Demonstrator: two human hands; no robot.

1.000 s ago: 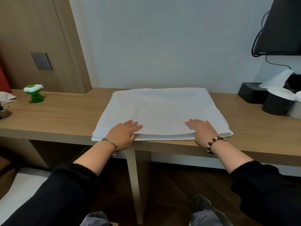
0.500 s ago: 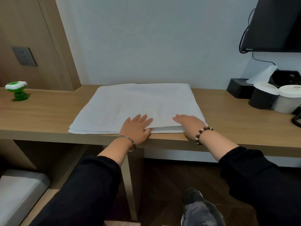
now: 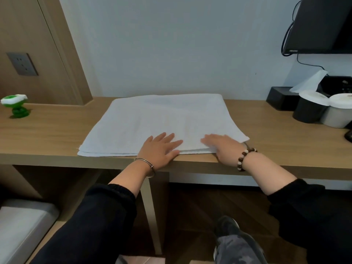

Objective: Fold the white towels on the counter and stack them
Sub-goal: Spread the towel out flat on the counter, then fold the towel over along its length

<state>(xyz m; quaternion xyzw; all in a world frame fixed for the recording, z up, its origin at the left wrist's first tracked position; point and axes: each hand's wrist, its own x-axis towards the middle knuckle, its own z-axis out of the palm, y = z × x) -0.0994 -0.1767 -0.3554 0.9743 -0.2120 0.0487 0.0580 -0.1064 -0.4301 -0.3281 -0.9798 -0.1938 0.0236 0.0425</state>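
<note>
Both hands, left [image 3: 159,149] and right [image 3: 222,147], press flat with fingers spread on a soft white folded towel [image 3: 162,122] (layered edges showing) on the woodgrain counter [image 3: 47,134]

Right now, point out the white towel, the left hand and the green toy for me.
white towel [image 3: 162,119]: head view, bare middle of its top layer.
left hand [image 3: 159,149]: head view, back of the hand.
green toy [image 3: 18,110]: head view, its green stem.

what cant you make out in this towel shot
Head view only:
- White towel: layer count unclear, since the left hand and right hand cover part of its near edge.
- Right hand's fingers: motion-blurred.
- Black screen: cut off by the top and right edges.
- Lidded cups: lid print too small to read.
</note>
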